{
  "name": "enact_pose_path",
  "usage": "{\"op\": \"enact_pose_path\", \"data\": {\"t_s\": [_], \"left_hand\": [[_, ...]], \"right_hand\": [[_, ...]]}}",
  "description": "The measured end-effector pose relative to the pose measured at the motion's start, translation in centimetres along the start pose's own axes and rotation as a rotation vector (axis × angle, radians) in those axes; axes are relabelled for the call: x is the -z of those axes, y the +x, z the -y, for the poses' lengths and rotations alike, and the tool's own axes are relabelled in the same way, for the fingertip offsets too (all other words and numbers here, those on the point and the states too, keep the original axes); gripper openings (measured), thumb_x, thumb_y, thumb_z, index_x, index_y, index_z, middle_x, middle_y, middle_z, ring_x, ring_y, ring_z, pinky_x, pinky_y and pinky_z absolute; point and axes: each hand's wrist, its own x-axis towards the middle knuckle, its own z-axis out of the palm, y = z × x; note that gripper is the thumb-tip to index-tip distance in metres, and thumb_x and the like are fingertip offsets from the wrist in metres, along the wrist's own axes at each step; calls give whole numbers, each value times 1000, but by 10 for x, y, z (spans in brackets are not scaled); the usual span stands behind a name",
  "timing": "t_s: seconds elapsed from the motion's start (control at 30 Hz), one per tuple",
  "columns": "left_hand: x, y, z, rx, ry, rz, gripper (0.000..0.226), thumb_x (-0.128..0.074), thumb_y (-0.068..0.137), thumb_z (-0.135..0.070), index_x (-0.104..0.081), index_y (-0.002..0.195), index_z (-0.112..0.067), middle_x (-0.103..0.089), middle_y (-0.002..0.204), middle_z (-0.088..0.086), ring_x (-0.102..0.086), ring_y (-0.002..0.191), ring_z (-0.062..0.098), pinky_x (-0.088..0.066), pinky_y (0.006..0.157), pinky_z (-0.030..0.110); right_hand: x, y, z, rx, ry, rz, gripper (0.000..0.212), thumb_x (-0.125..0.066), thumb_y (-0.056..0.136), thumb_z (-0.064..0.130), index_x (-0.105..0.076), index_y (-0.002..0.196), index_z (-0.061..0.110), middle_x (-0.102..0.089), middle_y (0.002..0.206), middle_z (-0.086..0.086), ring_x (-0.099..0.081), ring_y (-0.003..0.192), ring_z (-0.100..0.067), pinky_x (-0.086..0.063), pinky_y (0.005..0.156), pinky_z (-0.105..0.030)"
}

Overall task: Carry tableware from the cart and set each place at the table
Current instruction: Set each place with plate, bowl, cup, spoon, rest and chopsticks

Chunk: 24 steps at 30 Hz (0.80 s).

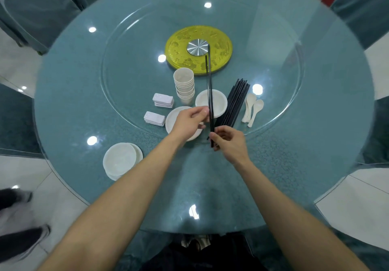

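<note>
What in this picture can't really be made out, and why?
All in the head view:
Plate: its right part is covered by the left hand, which pinches the held chopsticks.
Chopstick bundle: the sticks overlap and are too thin to count; the near ends are hidden behind the right hand.
Bystander: blurred and cut off by the left edge.
Cart: outside the frame.
</note>
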Motion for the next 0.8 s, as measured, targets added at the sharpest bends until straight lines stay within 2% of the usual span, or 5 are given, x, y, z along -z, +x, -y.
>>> {"op": "enact_pose_path", "data": {"t_s": [0.23,0.47,0.6,0.7,0.8], "left_hand": [[44,-15,2,14,-65,-82,22,-70,103,-21,-73,118,-6,-82,105,9,-76,109,30,-57,98,46],[77,-37,12,42,-106,-189,20,-69,103,-20,-73,116,-5,-82,104,8,-78,99,23,-56,93,41],[92,-46,16,48,-135,-237,18,-70,103,-20,-73,112,-4,-82,104,10,-78,102,28,-58,98,46],[102,-54,19,53,-171,-262,28,-69,104,-19,-71,121,4,-81,107,13,-77,97,25,-59,98,44],[109,-59,20,66,-181,-271,28,-68,104,-20,-71,121,2,-81,108,11,-77,97,22,-58,96,41]], "right_hand": [[-28,-10,8,-77,70,236,4,-82,89,4,-78,89,5,-76,84,-26,-71,68,-33,-63,65,-39],[-56,-16,6,-120,11,359,9,-83,86,-1,-78,93,0,-75,85,-29,-75,72,-37,-66,68,-42],[-71,-19,1,-135,-31,391,19,-85,84,-1,-75,99,-8,-75,86,-31,-76,71,-37,-66,69,-42],[-80,-21,1,-128,-54,413,17,-85,83,-1,-75,96,-6,-75,86,-31,-76,72,-39,-65,69,-44],[-87,-22,3,-114,-66,430,13,-86,83,-2,-76,92,-2,-75,86,-30,-76,71,-39,-65,70,-45]]}}
